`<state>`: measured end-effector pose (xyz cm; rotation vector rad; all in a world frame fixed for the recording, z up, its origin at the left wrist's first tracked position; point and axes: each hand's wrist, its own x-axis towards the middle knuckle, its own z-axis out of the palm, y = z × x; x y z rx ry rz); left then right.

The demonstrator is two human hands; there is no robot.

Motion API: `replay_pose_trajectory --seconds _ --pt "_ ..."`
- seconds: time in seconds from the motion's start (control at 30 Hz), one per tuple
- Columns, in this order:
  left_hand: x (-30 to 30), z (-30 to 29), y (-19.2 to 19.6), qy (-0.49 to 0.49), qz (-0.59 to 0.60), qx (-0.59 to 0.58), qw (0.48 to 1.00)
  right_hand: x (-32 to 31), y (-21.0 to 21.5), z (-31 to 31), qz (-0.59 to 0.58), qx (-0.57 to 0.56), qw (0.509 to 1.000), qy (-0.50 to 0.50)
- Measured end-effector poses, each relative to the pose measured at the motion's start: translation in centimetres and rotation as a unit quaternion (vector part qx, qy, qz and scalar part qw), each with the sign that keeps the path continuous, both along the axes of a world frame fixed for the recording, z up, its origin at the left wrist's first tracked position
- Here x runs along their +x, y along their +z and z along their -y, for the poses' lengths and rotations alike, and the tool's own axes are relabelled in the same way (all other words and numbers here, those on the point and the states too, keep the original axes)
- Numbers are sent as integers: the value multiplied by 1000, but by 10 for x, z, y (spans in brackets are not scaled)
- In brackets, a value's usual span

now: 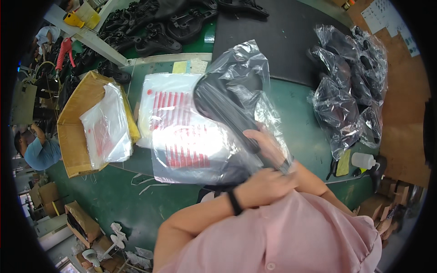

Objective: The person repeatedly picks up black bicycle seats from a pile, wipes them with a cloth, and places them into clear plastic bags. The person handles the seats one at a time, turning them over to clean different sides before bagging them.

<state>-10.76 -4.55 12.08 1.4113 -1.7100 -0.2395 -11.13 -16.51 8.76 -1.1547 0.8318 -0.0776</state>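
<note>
A black bicycle saddle (pixel 223 102) sits inside a clear plastic bag (pixel 241 63) with red print, held up over the green table (pixel 296 104). My right hand (pixel 266 143) grips the narrow end of the saddle through the bag. My left hand (pixel 264 182), with a black band on its wrist, crosses under the right one and pinches the bag's lower end. A flat stack of the same printed bags (pixel 166 109) lies on the table just behind the held one.
A cardboard box (pixel 75 132) holding more bags stands at the left. Bagged saddles (pixel 350 86) pile up at the right, beside a white squeeze bottle (pixel 364 160). Bare black saddles (pixel 154 27) lie at the back. Another person (pixel 38 148) works at far left.
</note>
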Motion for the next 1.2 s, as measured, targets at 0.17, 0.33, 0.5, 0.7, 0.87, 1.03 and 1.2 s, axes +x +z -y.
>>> replay_pose_trajectory --seconds 0.17,0.33,0.5,0.7,0.87,1.03,1.2 --pt "42 47 22 -26 -85 16 996 -1 -43 75 25 49 996 -73" --pt "109 -32 -69 197 2 131 972 53 4 212 276 141 890 -334" --pt "156 -99 -138 339 -1 382 860 202 -16 185 245 -121 959 -77" --pt "206 -81 -142 306 -42 384 870 401 -91 41 17 -573 779 255" --pt "216 -81 -147 300 -37 375 876 445 -104 -2 -48 -532 821 200" --pt "220 -82 -149 288 -37 362 886 407 -80 38 3 -407 877 256" --pt "235 -84 -157 295 14 363 884 274 -29 38 151 251 931 217"
